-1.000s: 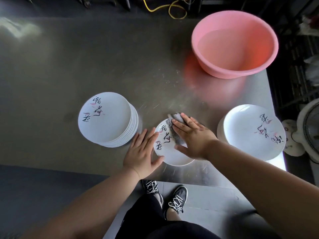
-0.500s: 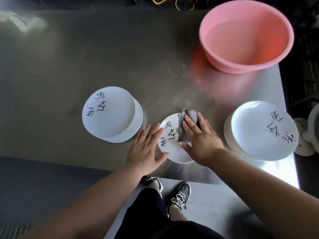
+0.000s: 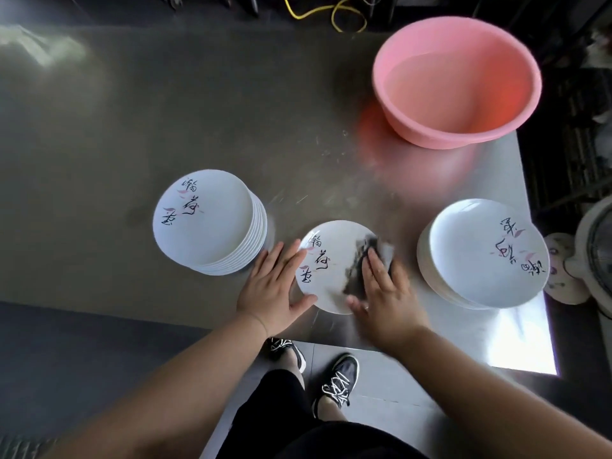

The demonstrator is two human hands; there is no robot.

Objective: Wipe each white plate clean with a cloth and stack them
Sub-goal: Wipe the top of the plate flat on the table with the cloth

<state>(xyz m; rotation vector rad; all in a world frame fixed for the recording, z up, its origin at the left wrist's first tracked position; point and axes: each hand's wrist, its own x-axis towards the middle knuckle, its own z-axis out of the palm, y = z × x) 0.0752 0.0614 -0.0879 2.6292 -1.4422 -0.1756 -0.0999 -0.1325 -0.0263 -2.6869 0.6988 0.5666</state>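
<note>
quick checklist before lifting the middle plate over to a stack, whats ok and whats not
1. Single plate flat on the metal table: ok.
2. Left hand steadying the plate's left rim, fingers straight: ok.
3. Right hand pressing the grey cloth flat on the plate's right side: not ok for lifting, since cloth and hand are on the plate.
4. Plate wiped clean all over: cannot tell, the cloth area is blurred.
5. Left stack top plate bare, ready to take another: ok.
6. Which stack is the clean one, left or right stack: cannot tell.
</note>
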